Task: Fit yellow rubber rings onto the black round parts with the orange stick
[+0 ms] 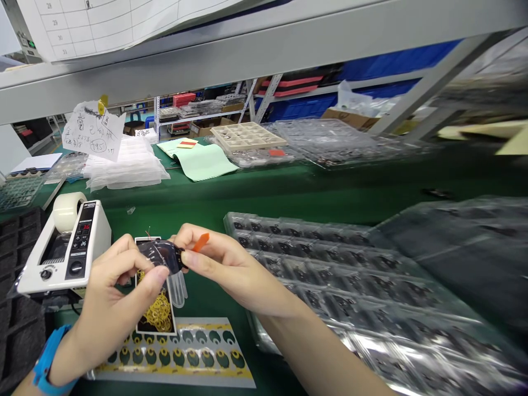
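Both hands hold a glossy black curved part with small pale marks, above a small white-rimmed box. My left hand grips its left end between thumb and fingers. At the other end, my right hand pinches its edge with thumb and index finger. A small orange tab sticks up by the right fingertips; whether it belongs to the part I cannot tell. Yellow rings lie tangled in the box. Beneath it is a sheet of dark round stickers.
A white tape dispenser stands at the left, beside a black compartment tray. Clear trays of small dark parts fill the right side. Papers, a green sheet and a beige tray lie behind, under a grey shelf beam.
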### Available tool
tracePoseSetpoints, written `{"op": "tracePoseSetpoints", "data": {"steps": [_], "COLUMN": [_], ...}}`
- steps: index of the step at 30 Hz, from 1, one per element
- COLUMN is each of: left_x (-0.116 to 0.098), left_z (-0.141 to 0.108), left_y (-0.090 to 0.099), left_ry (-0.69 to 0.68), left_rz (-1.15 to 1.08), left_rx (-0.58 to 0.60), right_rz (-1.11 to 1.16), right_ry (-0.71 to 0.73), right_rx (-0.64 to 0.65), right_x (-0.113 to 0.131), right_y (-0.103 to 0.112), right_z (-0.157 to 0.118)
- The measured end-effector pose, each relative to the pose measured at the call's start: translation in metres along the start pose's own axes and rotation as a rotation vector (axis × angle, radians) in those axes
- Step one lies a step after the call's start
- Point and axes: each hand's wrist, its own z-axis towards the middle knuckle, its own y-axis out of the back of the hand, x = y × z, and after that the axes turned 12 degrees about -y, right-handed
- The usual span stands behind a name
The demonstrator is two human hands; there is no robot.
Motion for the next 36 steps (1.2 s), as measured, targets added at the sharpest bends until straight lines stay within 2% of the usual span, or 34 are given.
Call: {"op": "tracePoseSetpoints", "data": {"steps": [8,12,16,19,22,26,31,36], "left_x": [0.007,0.013,0.016,0.016,0.017,0.020,0.021,0.017], "left_z": [-0.002,0.000,0.004,0.002,-0.001,-0.002,0.000,-0.003], "left_y": [-0.007,0.000,0.012,0.012,0.005,-0.001,0.004,0.010], "left_ry": [-0.089,-0.057,-0.071,-0.182,-0.278,-0.297,-0.295,-0.358], "left_rz": [0.271,0.368,0.410,0.322,0.202,0.124,0.124,0.172], "left_rx": [-0.050,-0.048,-0.136,-0.194,-0.125,-0.044,0.008,0.076], "right_rz": [-0.114,-0.145,-0.062,-0.005,0.049,0.156,0.279,0.312], "right_ry": [0.016,0.028,0.063,0.071,0.050,0.057,0.001,0.023], "right_rx": [-0.052,-0.083,-0.077,-0.017,0.041,0.086,0.143,0.207], "right_x": [-0.003,-0.002,-0.002,-0.005,-0.008,-0.011,-0.015,-0.014], "right_y": [-0.003,0.003,0.010,0.010,0.004,-0.006,-0.014,-0.020], "right_z": [-0.001,0.001,0.006,0.008,0.008,0.006,0.007,0.007]}}
